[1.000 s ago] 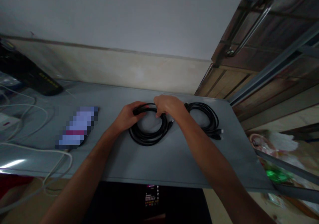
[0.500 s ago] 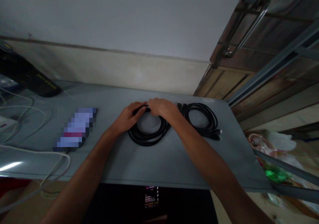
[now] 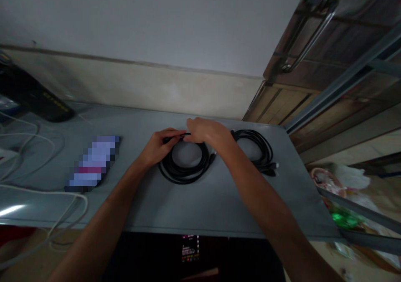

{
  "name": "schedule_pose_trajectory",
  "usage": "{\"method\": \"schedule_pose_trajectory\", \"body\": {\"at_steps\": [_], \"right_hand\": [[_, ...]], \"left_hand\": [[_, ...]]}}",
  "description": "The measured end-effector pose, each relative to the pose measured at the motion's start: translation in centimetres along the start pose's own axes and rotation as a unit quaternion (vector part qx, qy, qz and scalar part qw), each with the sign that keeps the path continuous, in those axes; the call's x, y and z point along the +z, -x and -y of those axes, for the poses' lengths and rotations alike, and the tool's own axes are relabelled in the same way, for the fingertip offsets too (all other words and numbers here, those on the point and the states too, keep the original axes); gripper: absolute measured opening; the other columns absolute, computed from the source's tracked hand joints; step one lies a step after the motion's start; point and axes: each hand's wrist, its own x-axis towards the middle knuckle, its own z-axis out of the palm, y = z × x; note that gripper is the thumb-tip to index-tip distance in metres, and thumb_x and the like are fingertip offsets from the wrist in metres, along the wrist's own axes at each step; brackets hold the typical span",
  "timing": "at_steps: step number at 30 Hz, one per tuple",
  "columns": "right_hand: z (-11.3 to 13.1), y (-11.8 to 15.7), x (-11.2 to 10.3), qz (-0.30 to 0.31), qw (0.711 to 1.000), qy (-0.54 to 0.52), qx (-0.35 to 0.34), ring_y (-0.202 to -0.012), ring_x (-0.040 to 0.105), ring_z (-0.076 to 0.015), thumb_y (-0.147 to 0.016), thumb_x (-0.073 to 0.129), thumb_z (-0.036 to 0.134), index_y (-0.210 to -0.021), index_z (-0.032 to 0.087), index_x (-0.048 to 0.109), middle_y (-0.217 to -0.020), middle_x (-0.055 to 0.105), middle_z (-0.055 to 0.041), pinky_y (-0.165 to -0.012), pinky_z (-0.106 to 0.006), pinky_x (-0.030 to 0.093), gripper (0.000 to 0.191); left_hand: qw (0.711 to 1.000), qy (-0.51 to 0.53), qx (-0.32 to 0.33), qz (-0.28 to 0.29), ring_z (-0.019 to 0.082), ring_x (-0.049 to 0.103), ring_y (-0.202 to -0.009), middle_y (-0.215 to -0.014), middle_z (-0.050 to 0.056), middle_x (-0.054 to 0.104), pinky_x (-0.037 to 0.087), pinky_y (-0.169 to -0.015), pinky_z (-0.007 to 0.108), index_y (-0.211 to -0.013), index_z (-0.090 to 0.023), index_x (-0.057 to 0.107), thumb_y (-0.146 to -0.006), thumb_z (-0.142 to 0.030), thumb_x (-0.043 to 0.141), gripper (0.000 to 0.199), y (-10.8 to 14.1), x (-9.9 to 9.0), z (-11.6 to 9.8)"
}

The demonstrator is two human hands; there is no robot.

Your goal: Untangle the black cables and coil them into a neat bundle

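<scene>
A coiled black cable [image 3: 184,175] lies on the grey table, its loops stacked in a ring. At the far side of that ring, my left hand [image 3: 160,145] pinches the cable between thumb and fingers. Close beside it, my right hand [image 3: 208,130] is closed on the same cable; the back of the hand hides its fingertips. A connector end [image 3: 213,156] of the cable shows at the right of the ring. Further right is a second coiled black cable [image 3: 266,146], partly covered by my right forearm, with its plugs at the near right.
A phone [image 3: 94,161] with a blurred-out screen lies left of my arm. White cords [image 3: 44,190] trail over the table's left side, near a dark bottle-like object [image 3: 37,96]. A wall [image 3: 175,85] stands behind. Metal frame bars [image 3: 344,77] and cluttered bags [image 3: 351,177] are at right.
My right hand has moved slightly right and away from my left, leaving a short stretch of cable between them. The connector at the ring's right has come into view.
</scene>
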Motion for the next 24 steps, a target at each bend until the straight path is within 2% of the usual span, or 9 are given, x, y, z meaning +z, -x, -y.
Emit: {"method": "schedule_pose_trajectory", "body": {"at_steps": [3, 5, 8, 10, 13, 17, 22, 24], "right_hand": [[-0.3, 1.3, -1.7, 0.002, 0.999, 0.033, 0.001, -0.134, 0.078, -0.0366, -0.112, 0.076, 0.046, -0.150, 0.010, 0.072, -0.149, 0.077, -0.0234, -0.104, -0.042, 0.063, 0.052], [-0.7, 1.9, -2.6, -0.013, 0.999, 0.044, -0.001, -0.134, 0.077, -0.0362, -0.114, 0.073, 0.047, -0.149, 0.010, 0.071, -0.148, 0.077, -0.0242, -0.103, -0.041, 0.063, 0.051], [-1.2, 2.6, -3.4, -0.038, 0.998, 0.054, -0.007, -0.131, 0.078, -0.0356, -0.114, 0.072, 0.047, -0.145, 0.011, 0.073, -0.145, 0.078, -0.0234, -0.101, -0.040, 0.062, 0.047], [-1.4, 3.0, -3.7, -0.049, 0.998, 0.050, -0.008, -0.129, 0.078, -0.0353, -0.114, 0.073, 0.047, -0.141, 0.012, 0.075, -0.143, 0.079, -0.0225, -0.100, -0.040, 0.062, 0.044], [-1.5, 3.4, -4.2, -0.051, 0.998, 0.048, -0.004, -0.126, 0.078, -0.0343, -0.113, 0.073, 0.046, -0.140, 0.012, 0.075, -0.142, 0.079, -0.0222, -0.098, -0.039, 0.062, 0.043], [-1.6, 3.6, -4.5, -0.053, 0.998, 0.045, -0.003, -0.123, 0.078, -0.0327, -0.114, 0.072, 0.047, -0.141, 0.014, 0.075, -0.141, 0.079, -0.0205, -0.096, -0.038, 0.062, 0.043], [-1.9, 4.1, -4.4, -0.104, 0.994, 0.038, -0.015, -0.119, 0.078, -0.0341, -0.113, 0.073, 0.047, -0.136, 0.015, 0.076, -0.134, 0.080, -0.0192, -0.098, -0.043, 0.062, 0.040], [-2.0, 4.4, -4.5, -0.121, 0.992, 0.034, -0.017, -0.118, 0.078, -0.0346, -0.113, 0.072, 0.049, -0.135, 0.016, 0.075, -0.130, 0.080, -0.0179, -0.099, -0.044, 0.061, 0.041]], "left_hand": [[1.000, 0.015, -0.020, 0.005, 0.035, 0.079, -0.121, -0.129, 0.010, 0.086, 0.060, -0.113, 0.050, -0.121, -0.028, 0.093, -0.104, -0.055, 0.073, 0.038, 0.0, -0.2, -0.3], [0.999, 0.021, -0.030, -0.010, 0.034, 0.080, -0.114, -0.120, 0.010, 0.087, 0.060, -0.110, 0.050, -0.119, -0.027, 0.093, -0.103, -0.056, 0.072, 0.039, 0.0, -0.3, -0.3], [0.997, 0.018, -0.051, -0.048, 0.030, 0.078, -0.093, -0.105, 0.009, 0.088, 0.063, -0.092, 0.045, -0.124, -0.026, 0.092, -0.100, -0.058, 0.075, 0.044, 0.0, -0.3, 0.1], [0.994, 0.023, -0.072, -0.076, 0.026, 0.073, -0.078, -0.103, 0.009, 0.088, 0.062, -0.078, 0.041, -0.123, -0.024, 0.092, -0.097, -0.060, 0.078, 0.046, 0.0, -0.4, 0.3], [0.987, 0.024, -0.091, -0.128, 0.024, 0.071, -0.070, -0.099, 0.009, 0.088, 0.060, -0.071, 0.038, -0.116, -0.023, 0.092, -0.093, -0.061, 0.084, 0.045, 0.0, -0.5, 0.6], [0.985, 0.007, -0.104, -0.138, 0.029, 0.079, -0.082, -0.087, 0.007, 0.086, 0.064, -0.080, 0.040, -0.113, -0.024, 0.092, -0.089, -0.061, 0.087, 0.044, 0.0, -0.7, 0.9], [0.992, -0.008, -0.066, -0.106, 0.035, 0.082, -0.110, -0.115, 0.009, 0.090, 0.063, -0.108, 0.049, -0.105, -0.029, 0.093, -0.090, -0.062, 0.087, 0.037, 0.0, -0.4, 0.6], [0.993, -0.011, -0.055, -0.102, 0.036, 0.081, -0.116, -0.118, 0.009, 0.089, 0.060, -0.115, 0.050, -0.104, -0.029, 0.092, -0.092, -0.064, 0.085, 0.038, 0.0, -0.4, 0.2]]}}
